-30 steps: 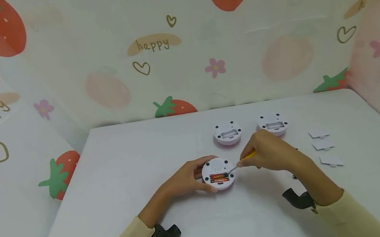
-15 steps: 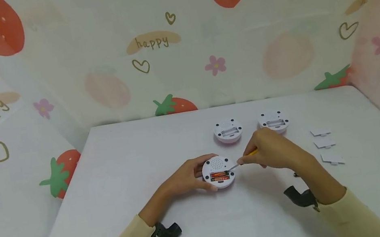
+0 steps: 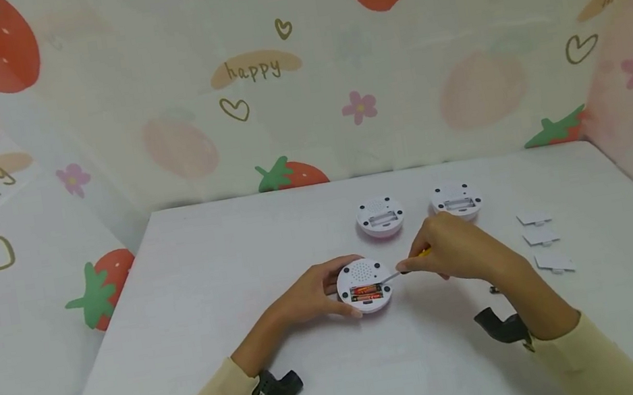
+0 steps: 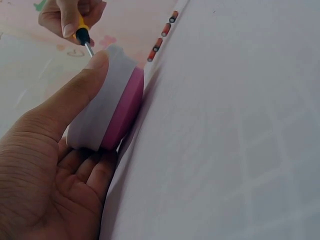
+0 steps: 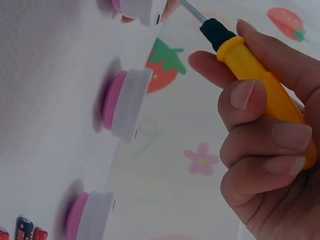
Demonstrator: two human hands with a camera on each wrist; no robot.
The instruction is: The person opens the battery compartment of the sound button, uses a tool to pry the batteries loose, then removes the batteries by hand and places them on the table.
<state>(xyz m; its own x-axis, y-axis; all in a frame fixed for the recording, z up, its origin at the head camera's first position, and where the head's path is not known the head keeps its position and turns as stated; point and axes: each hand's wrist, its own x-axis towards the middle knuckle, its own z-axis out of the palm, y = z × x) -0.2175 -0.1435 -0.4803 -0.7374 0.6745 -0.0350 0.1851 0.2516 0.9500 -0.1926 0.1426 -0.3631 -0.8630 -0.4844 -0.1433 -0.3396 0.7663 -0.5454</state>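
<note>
A round white device [image 3: 362, 271] with a pink lower part stands on the table, its speaker holes and battery bay facing up. Two orange-red batteries [image 3: 365, 293] lie side by side in that bay. My left hand [image 3: 312, 293] grips the device's left side, thumb at the near rim and fingers round the far side. In my right hand [image 3: 453, 245] is a screwdriver [image 5: 267, 82] with a yellow handle and black collar, fingers wrapped round the handle. Its metal shaft [image 3: 390, 277] slants down to the right end of the batteries.
Behind stand two similar devices [image 3: 379, 217] [image 3: 455, 199] with uncovered battery bays. Three white battery covers [image 3: 555, 263] lie in a column at the right. Several loose batteries [image 4: 165, 30] lie on the table, mostly hidden by the right arm in the head view.
The head view has shifted slightly. Both hands keep their grips, and the screwdriver's tip stays at the right end of the batteries with hardly any movement.
</note>
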